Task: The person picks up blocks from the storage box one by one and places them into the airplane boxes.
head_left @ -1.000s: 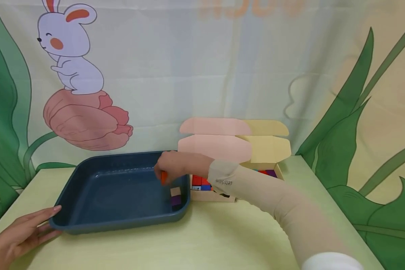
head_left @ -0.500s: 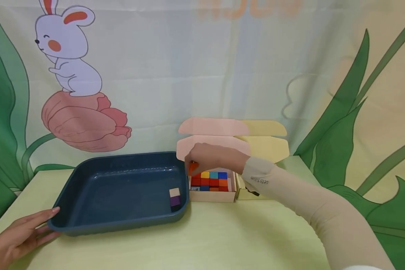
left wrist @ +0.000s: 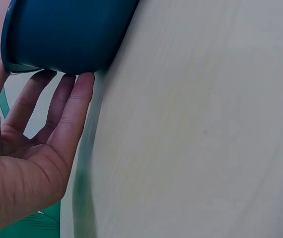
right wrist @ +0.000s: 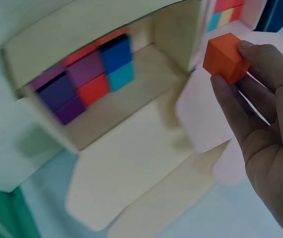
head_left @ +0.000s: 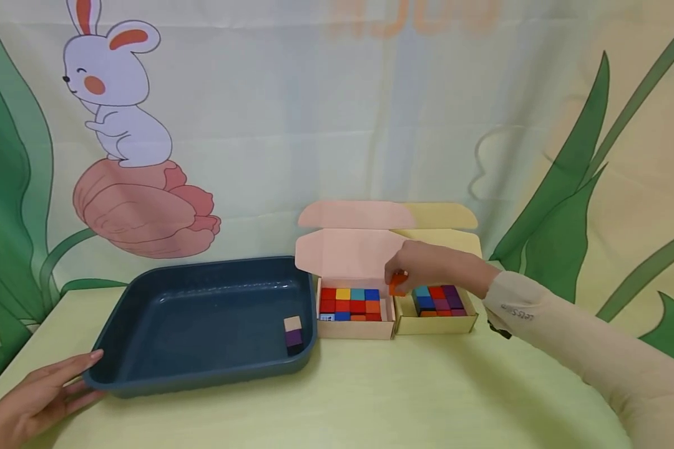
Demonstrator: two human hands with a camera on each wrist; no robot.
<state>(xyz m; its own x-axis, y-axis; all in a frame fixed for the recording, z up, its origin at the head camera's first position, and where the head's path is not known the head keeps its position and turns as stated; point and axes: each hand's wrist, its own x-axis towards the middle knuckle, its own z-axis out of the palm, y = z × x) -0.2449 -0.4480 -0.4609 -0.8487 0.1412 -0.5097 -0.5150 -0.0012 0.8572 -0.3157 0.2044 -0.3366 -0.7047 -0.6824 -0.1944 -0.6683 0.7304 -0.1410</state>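
Observation:
My left hand (head_left: 47, 388) holds the near left corner of a dark blue tray (head_left: 202, 374), its top digit over the rim and other fingertips (left wrist: 84, 82) against the outer wall. An orange cube block (right wrist: 226, 57) is pinched between the thumb and fingertips of my right hand (head_left: 427, 267). In the head view this hand hovers where an open pink box (head_left: 355, 329) meets an open yellow box (head_left: 438, 325). Several coloured cube blocks fill most of the pink box; more, including purple, blue and red ones, sit in the yellow box (right wrist: 166, 37).
Inside the tray's near right corner lie a pale cube block (head_left: 293, 323) and a purple cube block (head_left: 294, 338). Both box lids stand raised at the back. Behind the table (head_left: 359, 399) hangs a cloth backdrop (head_left: 337, 125) printed with a rabbit and leaves.
My right hand has carried the orange cube block from above the tray's right side, rightward past the pink box to the yellow box. The left hand stays at the tray's corner.

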